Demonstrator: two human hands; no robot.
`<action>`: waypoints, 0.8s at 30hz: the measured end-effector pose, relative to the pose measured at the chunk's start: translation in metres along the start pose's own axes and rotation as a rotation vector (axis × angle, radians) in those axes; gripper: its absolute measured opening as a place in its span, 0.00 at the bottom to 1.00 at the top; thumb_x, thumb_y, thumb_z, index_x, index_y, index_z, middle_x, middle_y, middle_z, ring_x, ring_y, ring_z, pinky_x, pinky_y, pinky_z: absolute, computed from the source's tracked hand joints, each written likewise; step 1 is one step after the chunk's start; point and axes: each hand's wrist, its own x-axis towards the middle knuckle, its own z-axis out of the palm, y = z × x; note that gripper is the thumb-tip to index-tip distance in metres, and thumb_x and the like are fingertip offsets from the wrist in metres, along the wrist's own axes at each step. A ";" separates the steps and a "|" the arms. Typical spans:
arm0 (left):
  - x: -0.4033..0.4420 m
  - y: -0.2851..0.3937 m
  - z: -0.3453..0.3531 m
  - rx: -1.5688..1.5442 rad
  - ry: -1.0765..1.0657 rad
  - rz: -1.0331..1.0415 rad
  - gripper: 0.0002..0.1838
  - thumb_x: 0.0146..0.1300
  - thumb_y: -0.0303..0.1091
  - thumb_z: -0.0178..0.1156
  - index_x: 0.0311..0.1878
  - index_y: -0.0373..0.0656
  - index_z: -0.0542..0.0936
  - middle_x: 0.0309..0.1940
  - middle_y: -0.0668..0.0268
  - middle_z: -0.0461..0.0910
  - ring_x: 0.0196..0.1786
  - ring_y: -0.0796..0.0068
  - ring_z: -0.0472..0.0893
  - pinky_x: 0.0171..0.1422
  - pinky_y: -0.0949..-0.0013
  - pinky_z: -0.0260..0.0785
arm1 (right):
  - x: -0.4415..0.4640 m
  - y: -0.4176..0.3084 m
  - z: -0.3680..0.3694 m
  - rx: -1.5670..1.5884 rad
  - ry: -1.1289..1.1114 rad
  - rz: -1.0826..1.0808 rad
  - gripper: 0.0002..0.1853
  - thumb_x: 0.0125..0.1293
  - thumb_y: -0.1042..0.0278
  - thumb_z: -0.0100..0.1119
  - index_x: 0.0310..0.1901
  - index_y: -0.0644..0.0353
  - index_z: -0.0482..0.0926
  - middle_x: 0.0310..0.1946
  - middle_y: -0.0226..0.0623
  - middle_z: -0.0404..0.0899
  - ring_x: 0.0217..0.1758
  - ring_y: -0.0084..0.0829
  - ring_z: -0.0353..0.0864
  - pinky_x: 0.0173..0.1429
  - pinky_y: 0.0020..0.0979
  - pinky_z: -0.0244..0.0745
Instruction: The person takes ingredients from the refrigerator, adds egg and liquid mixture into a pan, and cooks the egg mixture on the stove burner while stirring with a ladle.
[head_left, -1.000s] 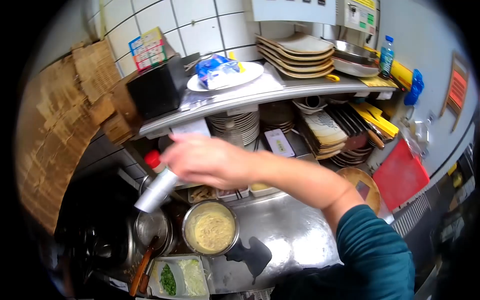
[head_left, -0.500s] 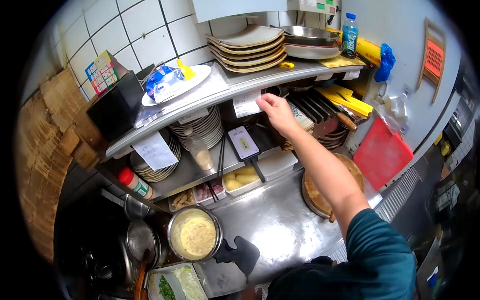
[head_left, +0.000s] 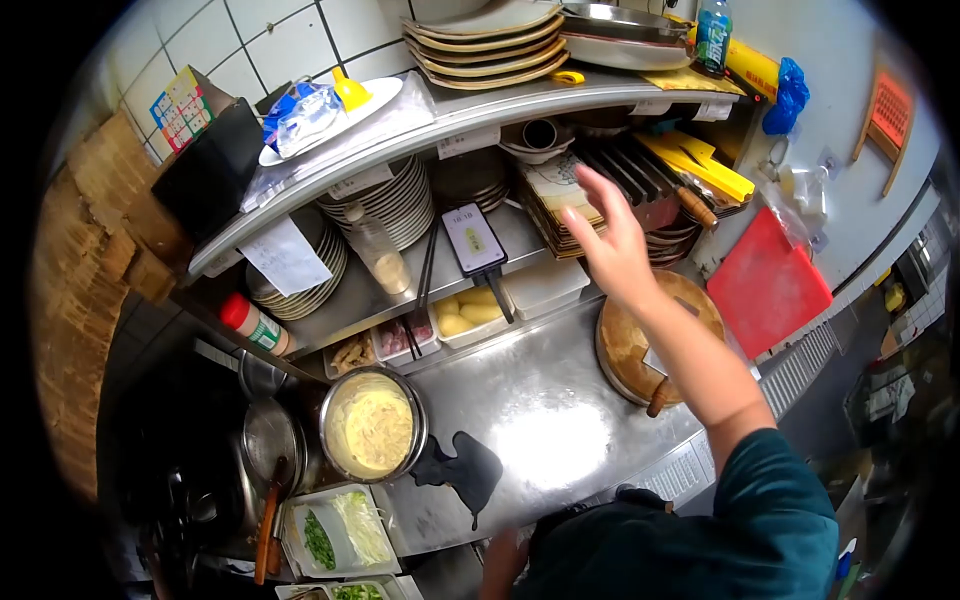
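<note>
My right hand (head_left: 612, 240) is raised in front of the lower shelf, fingers stretched and thumb apart, with nothing visible in it. Behind it are a stack of square patterned plates (head_left: 553, 190) and a dark slatted rack. A white label (head_left: 468, 141) is on the shelf edge to its left. Below my forearm lies a round wooden chopping board (head_left: 622, 345), with a wooden-handled tool (head_left: 660, 396) on it, partly covered by my arm. At the bottom edge, a blurred part of my left arm or hand (head_left: 503, 562) shows; its fingers cannot be made out.
A phone (head_left: 474, 238) leans on the lower shelf beside black chopsticks (head_left: 425, 283). A bowl of pale batter (head_left: 370, 425) and a black cloth (head_left: 465, 475) are on the steel counter (head_left: 540, 420). A red cutting board (head_left: 768, 285) leans at right; stacked plates (head_left: 485, 50) stand above.
My right hand has come away from the paper slip at the shelf edge, moving right and down, and its fingers have spread. The slip no longer hangs below the edge. The view has shifted.
</note>
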 end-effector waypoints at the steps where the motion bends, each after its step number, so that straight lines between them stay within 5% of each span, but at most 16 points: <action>1: 0.005 0.004 0.002 0.006 0.033 0.038 0.24 0.66 0.42 0.63 0.59 0.35 0.76 0.54 0.43 0.80 0.58 0.41 0.79 0.63 0.46 0.71 | -0.020 0.002 -0.020 -0.101 -0.032 -0.041 0.32 0.69 0.58 0.67 0.70 0.64 0.70 0.69 0.51 0.71 0.74 0.45 0.70 0.75 0.40 0.65; 6: 0.047 0.038 0.005 0.085 -0.010 0.180 0.23 0.67 0.41 0.63 0.58 0.35 0.78 0.55 0.44 0.81 0.59 0.42 0.79 0.65 0.49 0.72 | -0.108 0.016 -0.131 -0.440 -0.130 -0.031 0.34 0.66 0.64 0.69 0.71 0.62 0.69 0.75 0.54 0.61 0.77 0.54 0.64 0.77 0.46 0.62; 7: 0.055 0.056 -0.002 0.085 -0.003 0.307 0.16 0.67 0.39 0.59 0.50 0.37 0.79 0.45 0.47 0.81 0.51 0.42 0.79 0.56 0.46 0.73 | -0.124 0.022 -0.160 -0.500 -0.107 -0.009 0.34 0.66 0.64 0.69 0.71 0.62 0.69 0.76 0.55 0.60 0.77 0.55 0.63 0.77 0.47 0.62; 14: 0.113 0.189 0.040 0.126 -0.122 0.588 0.21 0.64 0.34 0.63 0.58 0.36 0.80 0.48 0.45 0.83 0.52 0.41 0.81 0.58 0.48 0.75 | -0.241 0.036 -0.408 -0.851 0.200 0.318 0.36 0.66 0.64 0.69 0.74 0.59 0.65 0.77 0.58 0.53 0.79 0.59 0.58 0.78 0.50 0.61; 15: 0.104 0.236 0.036 -0.026 -0.208 0.646 0.18 0.72 0.34 0.56 0.61 0.38 0.80 0.53 0.41 0.82 0.56 0.37 0.80 0.63 0.47 0.71 | -0.261 0.035 -0.444 -0.885 0.238 0.361 0.37 0.65 0.64 0.69 0.74 0.59 0.65 0.78 0.58 0.52 0.79 0.59 0.58 0.78 0.51 0.61; 19: 0.121 0.348 0.111 0.116 -0.396 0.640 0.18 0.69 0.30 0.61 0.61 0.39 0.81 0.52 0.40 0.82 0.55 0.37 0.80 0.63 0.47 0.71 | -0.350 0.037 -0.595 -1.118 0.400 0.518 0.37 0.64 0.63 0.70 0.73 0.60 0.67 0.77 0.59 0.54 0.78 0.60 0.59 0.78 0.50 0.61; 24: 0.143 0.479 0.232 0.318 -0.417 0.946 0.22 0.63 0.33 0.66 0.58 0.34 0.80 0.52 0.46 0.83 0.55 0.43 0.82 0.62 0.50 0.75 | -0.458 0.026 -0.742 -1.221 0.531 0.796 0.38 0.62 0.60 0.72 0.72 0.60 0.68 0.77 0.59 0.55 0.78 0.60 0.60 0.78 0.50 0.60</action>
